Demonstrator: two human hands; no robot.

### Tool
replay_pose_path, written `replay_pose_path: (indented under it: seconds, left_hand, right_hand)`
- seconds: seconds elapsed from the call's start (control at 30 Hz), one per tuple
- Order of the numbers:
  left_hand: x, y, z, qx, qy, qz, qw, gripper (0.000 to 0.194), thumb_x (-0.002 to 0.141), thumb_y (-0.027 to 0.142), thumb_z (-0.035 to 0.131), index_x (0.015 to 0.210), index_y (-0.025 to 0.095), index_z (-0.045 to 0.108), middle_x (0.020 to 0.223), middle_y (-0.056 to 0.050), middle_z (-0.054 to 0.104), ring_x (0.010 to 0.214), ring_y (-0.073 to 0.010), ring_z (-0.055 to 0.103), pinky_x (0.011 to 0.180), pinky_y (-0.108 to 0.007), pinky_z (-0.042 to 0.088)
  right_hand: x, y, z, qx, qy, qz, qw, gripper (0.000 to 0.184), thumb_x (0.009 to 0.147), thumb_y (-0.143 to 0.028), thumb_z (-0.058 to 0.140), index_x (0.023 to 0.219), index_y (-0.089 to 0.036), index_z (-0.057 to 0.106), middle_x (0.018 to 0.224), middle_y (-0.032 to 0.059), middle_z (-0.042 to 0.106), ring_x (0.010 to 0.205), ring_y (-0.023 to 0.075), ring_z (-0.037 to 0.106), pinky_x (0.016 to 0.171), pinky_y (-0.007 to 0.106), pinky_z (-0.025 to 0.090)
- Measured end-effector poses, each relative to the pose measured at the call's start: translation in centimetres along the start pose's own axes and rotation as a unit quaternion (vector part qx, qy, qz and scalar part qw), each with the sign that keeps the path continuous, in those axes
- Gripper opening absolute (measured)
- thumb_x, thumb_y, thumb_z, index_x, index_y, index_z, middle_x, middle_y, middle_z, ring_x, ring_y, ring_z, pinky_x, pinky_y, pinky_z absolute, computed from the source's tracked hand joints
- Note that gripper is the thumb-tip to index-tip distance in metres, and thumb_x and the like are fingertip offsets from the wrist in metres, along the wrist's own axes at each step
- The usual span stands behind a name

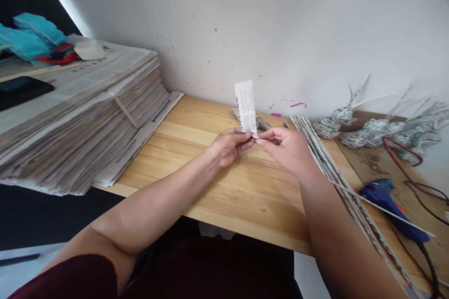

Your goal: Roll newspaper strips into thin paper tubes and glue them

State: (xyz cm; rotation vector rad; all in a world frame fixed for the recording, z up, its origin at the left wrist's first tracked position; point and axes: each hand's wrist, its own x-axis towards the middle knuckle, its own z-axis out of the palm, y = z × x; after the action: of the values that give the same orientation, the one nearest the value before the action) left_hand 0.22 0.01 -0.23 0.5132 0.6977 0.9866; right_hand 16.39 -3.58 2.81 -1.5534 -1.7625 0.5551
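Observation:
A narrow strip of printed newspaper [246, 107] stands upright above the wooden table, its lower end between my two hands. My left hand [231, 146] pinches the strip's bottom edge between thumb and fingers. From the other side, my right hand [282, 147] closes thumb and fingertips on the lower right corner, where the paper looks creased or curled. The fingertips of both hands almost touch. A thin pale stick [382, 208] slants out from behind my right forearm; whether it reaches into that hand is hidden.
A tall newspaper stack [140, 103] stands left, bearing a phone [26, 89] and blue items. On the right lie long rolled paper sticks [317, 147], a blue glue gun [393, 208] with cables, and woven paper shapes [372, 133]. Behind the table [224, 196] rises a wall.

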Motion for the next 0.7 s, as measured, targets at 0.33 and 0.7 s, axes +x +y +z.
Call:
replay_pose_path:
  seconds: [0.33, 0.7]
  left_hand:
    - [-0.18, -0.15, 0.07, 0.001, -0.010, 0.022, 1.000, 0.010, 0.084, 0.000, 0.059, 0.083, 0.006, 0.067, 0.090, -0.012, 0.071, 0.077, -0.0136, 0.070, 0.084, -0.027, 0.056]
    - [-0.33, -0.61, 0.13, -0.015, -0.018, 0.042, 0.999, 0.010, 0.083, 0.000, 0.060, 0.078, 0.008, 0.063, 0.083, -0.008, 0.071, 0.077, -0.0137, 0.070, 0.088, -0.031, 0.055]
  right_hand:
    - [-0.10, 0.03, 0.59, -0.021, 0.053, -0.049, 0.997, 0.014, 0.079, -0.028, 0.068, 0.092, -0.023, 0.070, 0.087, 0.0037, 0.075, 0.079, 0.0200, 0.070, 0.074, 0.034, 0.054]
    - [-0.21, -0.12, 0.87, -0.074, 0.067, -0.084, 0.991, 0.009, 0.084, -0.026, 0.063, 0.086, -0.021, 0.070, 0.081, 0.0035, 0.074, 0.069, 0.0182, 0.067, 0.065, 0.030, 0.050]
